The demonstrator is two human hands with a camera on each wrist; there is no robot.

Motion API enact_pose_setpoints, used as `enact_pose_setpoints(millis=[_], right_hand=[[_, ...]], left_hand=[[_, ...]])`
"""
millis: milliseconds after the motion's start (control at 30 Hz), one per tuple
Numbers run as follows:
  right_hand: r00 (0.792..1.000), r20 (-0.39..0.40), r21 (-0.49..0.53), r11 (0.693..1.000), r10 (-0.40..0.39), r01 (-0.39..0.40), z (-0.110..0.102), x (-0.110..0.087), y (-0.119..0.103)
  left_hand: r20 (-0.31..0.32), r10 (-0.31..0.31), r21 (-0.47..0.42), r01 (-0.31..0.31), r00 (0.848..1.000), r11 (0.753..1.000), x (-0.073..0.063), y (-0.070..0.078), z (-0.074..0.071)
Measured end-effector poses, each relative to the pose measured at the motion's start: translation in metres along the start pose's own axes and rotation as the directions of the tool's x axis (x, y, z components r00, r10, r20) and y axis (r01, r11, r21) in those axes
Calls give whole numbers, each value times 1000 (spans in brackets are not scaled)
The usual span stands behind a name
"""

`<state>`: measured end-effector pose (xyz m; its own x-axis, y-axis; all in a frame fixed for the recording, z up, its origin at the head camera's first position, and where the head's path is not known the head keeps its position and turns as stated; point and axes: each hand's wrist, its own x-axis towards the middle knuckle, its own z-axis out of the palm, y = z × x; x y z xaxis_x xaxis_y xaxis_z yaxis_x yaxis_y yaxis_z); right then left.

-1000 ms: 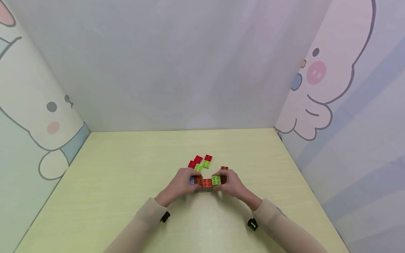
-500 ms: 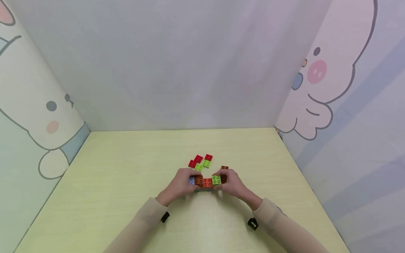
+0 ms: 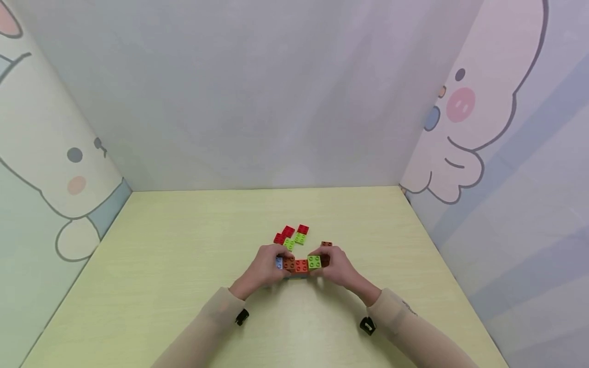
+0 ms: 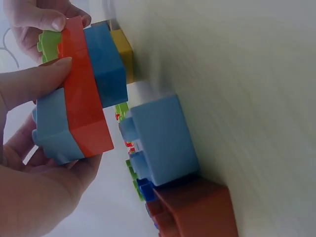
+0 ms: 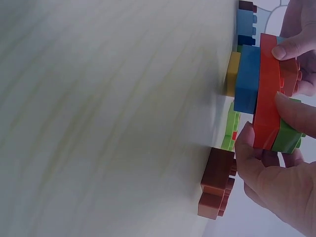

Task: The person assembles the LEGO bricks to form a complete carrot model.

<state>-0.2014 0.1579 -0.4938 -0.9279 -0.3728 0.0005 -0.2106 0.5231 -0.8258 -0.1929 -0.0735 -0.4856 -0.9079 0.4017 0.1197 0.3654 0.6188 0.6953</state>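
We look down on a pale yellow table [image 3: 184,235] with faint wood grain, its far edge running straight along a soft grey back wall [image 3: 257,92] at twelve o'clock, where light folds show. Taking the brick build [image 3: 301,266] as the clock's centre, we see the left wall [image 3: 39,138] at ten and the right wall [image 3: 543,214] toward two, both printed with large white cartoon animals outlined in grey. The build sits near the table's middle, toward us; we cannot tell whether it touches the surface. At nine, the left hand [image 3: 264,264] pinches one end between thumb and fingers; at three, the right hand [image 3: 339,266] pinches the other. The wrist views show a long red brick [image 4: 86,113] spanning it, blue and yellow bricks beneath. Beige sleeves [image 3: 207,319] come in from eight and four, a black clip [image 3: 242,317] at each cuff. Loose red and lime bricks [image 3: 288,244] lie between eleven and twelve, brown bricks [image 3: 326,244] between one and two. In the left wrist view, a light blue brick [image 4: 165,140] rests on the table near the left hand.
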Motion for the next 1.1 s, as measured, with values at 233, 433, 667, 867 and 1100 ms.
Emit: enact_pose_setpoints(millis=[233, 433, 667, 867, 1100], right_hand=[[1000, 1, 1, 1000, 9, -9, 0, 0, 0], [1000, -1, 1, 1000, 9, -9, 0, 0, 0], [1000, -7, -13, 1000, -1, 1, 1, 0, 1], [1000, -1, -25, 1000, -10, 10, 0, -2, 0], [998, -12, -109, 992, -59, 57, 0, -3, -1]], left_hand=[[17, -50, -31, 50, 999, 998, 2, 2, -1], [32, -88, -29, 89, 996, 996, 4, 4, -1], [31, -121, -62, 122, 992, 991, 3, 6, -2], [32, -146, -82, 148, 989, 986, 2, 7, -1], [24, -143, -92, 144, 989, 985, 1, 7, -1]])
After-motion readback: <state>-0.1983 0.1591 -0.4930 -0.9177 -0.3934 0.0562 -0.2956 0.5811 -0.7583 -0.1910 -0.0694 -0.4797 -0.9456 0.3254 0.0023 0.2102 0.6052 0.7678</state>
